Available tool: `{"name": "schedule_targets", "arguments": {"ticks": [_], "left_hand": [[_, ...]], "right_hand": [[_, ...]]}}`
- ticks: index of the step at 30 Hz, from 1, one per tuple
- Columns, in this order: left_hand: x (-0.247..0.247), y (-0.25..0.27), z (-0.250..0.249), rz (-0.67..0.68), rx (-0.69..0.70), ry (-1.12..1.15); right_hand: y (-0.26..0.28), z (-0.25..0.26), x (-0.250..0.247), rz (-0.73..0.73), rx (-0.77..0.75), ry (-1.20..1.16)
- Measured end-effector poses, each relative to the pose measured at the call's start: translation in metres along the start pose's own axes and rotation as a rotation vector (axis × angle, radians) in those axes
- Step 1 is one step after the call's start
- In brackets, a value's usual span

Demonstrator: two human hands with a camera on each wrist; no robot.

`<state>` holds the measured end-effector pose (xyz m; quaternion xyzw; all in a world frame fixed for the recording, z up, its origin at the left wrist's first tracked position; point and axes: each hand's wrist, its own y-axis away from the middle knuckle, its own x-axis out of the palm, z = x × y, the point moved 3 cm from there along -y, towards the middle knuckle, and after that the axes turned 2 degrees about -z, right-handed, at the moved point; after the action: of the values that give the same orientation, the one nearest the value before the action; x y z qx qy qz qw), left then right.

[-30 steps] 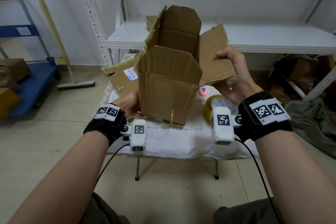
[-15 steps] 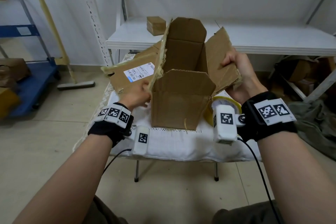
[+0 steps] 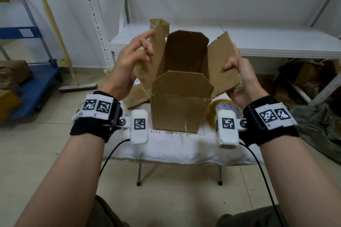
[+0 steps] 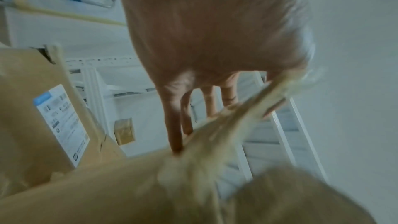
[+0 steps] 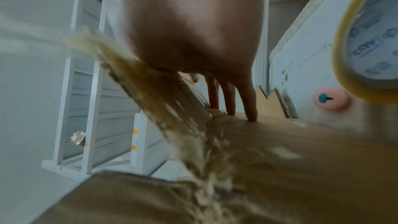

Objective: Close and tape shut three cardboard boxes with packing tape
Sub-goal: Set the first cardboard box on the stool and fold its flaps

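Note:
An open brown cardboard box stands upright on a small table with a white cloth. Its near and far flaps stand up. My left hand holds the left flap between thumb and fingers, the index finger stretched up along it. On the other side, my right hand grips the right flap, thumb on its inner face and fingers under it. A yellow tape roll lies on the cloth right of the box, mostly hidden in the head view. A second box with a shipping label lies behind on the left.
A pink cutter lies beside the tape roll. A long white shelf runs behind the table, with a small box on it. A blue cart stands at the left, and cardboard clutter under the shelf at the right.
The box has come down from a tilted hold to stand on the cloth. My left hand left the box's lower side and rose to the left flap. Both side flaps lifted.

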<state>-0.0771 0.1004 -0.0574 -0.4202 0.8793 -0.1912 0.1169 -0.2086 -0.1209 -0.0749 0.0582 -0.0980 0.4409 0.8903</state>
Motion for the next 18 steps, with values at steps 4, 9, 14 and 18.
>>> {"name": "schedule_targets", "arguments": {"ticks": [4, 9, 14, 18], "left_hand": [[-0.03, 0.004, 0.008, -0.015, -0.156, -0.034], [-0.045, 0.013, 0.012, 0.164, -0.369, -0.397], [-0.027, 0.011, -0.001, 0.307, -0.442, -0.649], [-0.015, 0.002, -0.001, 0.207, -0.424, -0.868]], "right_hand": [[-0.003, -0.001, -0.006, -0.067, 0.005, -0.042], [-0.003, -0.001, -0.003, -0.048, -0.035, -0.008], [-0.001, -0.001, 0.0, -0.076, -0.029, -0.007], [-0.002, -0.001, 0.0, -0.057, -0.03, 0.011]]}}
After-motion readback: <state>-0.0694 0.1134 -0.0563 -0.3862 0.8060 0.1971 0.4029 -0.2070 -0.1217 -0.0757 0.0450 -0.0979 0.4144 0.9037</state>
